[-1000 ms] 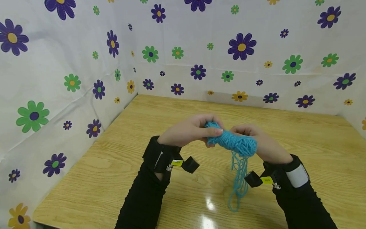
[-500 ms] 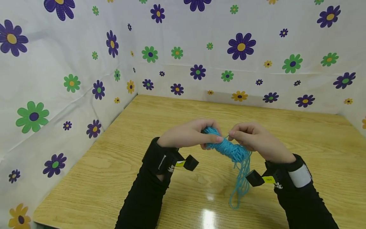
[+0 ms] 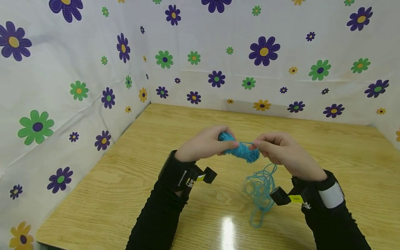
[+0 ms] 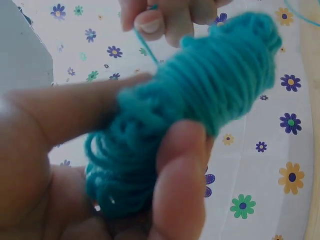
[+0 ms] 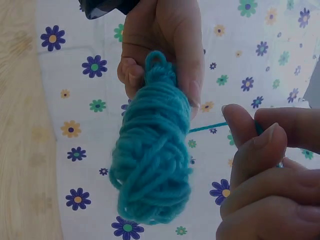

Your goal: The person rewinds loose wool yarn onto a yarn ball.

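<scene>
Near the centre of the frame, the left hand (image 3: 204,144) has its fingers curled round a sausage-shaped bundle of fuzzy blue yarn (image 3: 241,151), ridged with windings, while the right hand (image 3: 282,152) pinches a thin, taut strand (image 5: 207,128) between its fingers just to the right. Compared with half a second ago, the bundle sits farther left, the strand spans a wider gap, and the loose loops (image 3: 261,191) below, over the smooth wood-grain desk (image 3: 125,180), have slumped into a rounder tangle.
</scene>
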Tool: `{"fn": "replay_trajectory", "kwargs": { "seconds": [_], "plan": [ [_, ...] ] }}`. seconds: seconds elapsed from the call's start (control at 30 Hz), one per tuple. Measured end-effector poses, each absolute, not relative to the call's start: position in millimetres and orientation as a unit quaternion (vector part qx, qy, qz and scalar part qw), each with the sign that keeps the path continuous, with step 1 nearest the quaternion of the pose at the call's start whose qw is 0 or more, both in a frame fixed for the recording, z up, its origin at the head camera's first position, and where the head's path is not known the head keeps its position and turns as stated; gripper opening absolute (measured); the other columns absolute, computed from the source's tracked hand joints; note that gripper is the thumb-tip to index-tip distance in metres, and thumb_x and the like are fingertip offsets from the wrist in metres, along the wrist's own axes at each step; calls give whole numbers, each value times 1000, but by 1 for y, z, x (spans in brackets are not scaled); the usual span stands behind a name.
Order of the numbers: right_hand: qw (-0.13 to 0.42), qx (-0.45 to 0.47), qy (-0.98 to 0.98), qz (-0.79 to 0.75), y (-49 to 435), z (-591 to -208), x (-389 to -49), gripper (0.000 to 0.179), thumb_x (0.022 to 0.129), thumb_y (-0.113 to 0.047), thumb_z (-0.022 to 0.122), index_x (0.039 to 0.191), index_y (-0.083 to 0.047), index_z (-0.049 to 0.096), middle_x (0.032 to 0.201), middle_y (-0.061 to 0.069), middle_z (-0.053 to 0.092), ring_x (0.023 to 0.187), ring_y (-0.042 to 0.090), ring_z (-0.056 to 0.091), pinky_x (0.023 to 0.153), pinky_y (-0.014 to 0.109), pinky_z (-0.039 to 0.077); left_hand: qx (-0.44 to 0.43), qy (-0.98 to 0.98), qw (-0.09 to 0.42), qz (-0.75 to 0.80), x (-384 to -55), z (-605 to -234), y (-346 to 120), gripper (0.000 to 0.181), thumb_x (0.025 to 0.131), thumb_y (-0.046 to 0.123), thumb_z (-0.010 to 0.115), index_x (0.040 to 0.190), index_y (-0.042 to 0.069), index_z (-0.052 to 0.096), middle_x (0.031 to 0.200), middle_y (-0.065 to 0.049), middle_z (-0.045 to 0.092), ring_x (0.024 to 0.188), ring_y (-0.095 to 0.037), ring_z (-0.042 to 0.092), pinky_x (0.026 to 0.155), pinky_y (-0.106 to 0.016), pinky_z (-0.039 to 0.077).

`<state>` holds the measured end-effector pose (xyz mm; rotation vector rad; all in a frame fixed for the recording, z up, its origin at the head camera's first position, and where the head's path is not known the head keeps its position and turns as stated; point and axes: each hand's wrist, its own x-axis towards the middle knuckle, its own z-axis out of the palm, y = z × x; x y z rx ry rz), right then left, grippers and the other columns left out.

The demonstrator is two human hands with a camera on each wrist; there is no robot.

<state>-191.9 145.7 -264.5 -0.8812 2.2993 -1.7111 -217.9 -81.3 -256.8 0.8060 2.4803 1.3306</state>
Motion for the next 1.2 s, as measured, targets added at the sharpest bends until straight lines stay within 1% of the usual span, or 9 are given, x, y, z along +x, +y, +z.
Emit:
{"fn": "replay_trajectory", "kwargs": {
  "seconds": [0.13,0.27,0.5,0.6,0.7,0.8,0.87,1.0,1.2],
  "plan": [
    [69,-286,769,-567,145,-264,-190,27,99,-11,42,100,10,59,65,0,39,43,17,22,41,34,20,227,859,66,453,-220,-258,-81,19,92,25,58,100,8,55,71,-5,52,61,-17,48,54,-25,39],
    [63,-290,768,-567,142,-264,-188,25,99,-10,44,100,8,61,66,2,43,42,18,22,40,33,21,196,856,26,479,-221,-258,-80,22,91,27,58,102,8,54,73,-6,55,64,-21,52,55,-27,41],
    [63,-299,771,-559,136,-266,-185,25,98,-11,45,100,7,62,64,1,44,42,17,24,41,31,22,149,822,-10,550,-223,-258,-79,27,91,29,59,104,7,52,78,-7,57,69,-19,54,62,-30,45],
    [69,-300,774,-554,133,-267,-185,25,98,-10,45,101,7,63,65,4,46,42,16,25,40,31,22,142,803,-30,579,-224,-258,-79,26,91,26,58,106,5,51,81,-9,58,70,-19,56,67,-32,49],
    [76,-305,776,-547,131,-269,-186,24,98,-9,45,102,6,63,67,8,49,40,16,24,39,30,22,149,771,-36,618,-224,-257,-79,24,93,21,57,106,2,50,83,-10,57,70,-18,57,69,-31,52],
    [88,-309,776,-543,129,-271,-188,24,98,-8,45,103,7,63,68,11,49,40,15,24,39,29,21,168,733,-24,659,-223,-255,-79,20,94,15,54,106,-1,50,85,-10,56,71,-17,57,68,-27,52],
    [97,-308,777,-540,129,-272,-189,25,98,-9,44,103,7,63,69,12,50,40,15,24,38,28,20,186,708,-4,681,-221,-253,-80,19,95,12,52,108,-2,49,87,-10,55,71,-17,58,68,-24,52],
    [110,-295,784,-535,129,-273,-192,26,98,-10,44,104,8,62,71,14,50,40,12,24,39,26,19,229,669,54,705,-218,-250,-82,17,97,9,47,108,-4,48,87,-9,51,71,-16,55,67,-22,50],
    [112,-278,787,-539,130,-275,-196,25,98,-12,45,107,6,59,75,14,51,44,10,27,41,24,21,268,657,139,691,-214,-246,-84,12,97,6,45,102,-4,51,82,-7,50,68,-18,53,65,-26,48]
  ]
}}
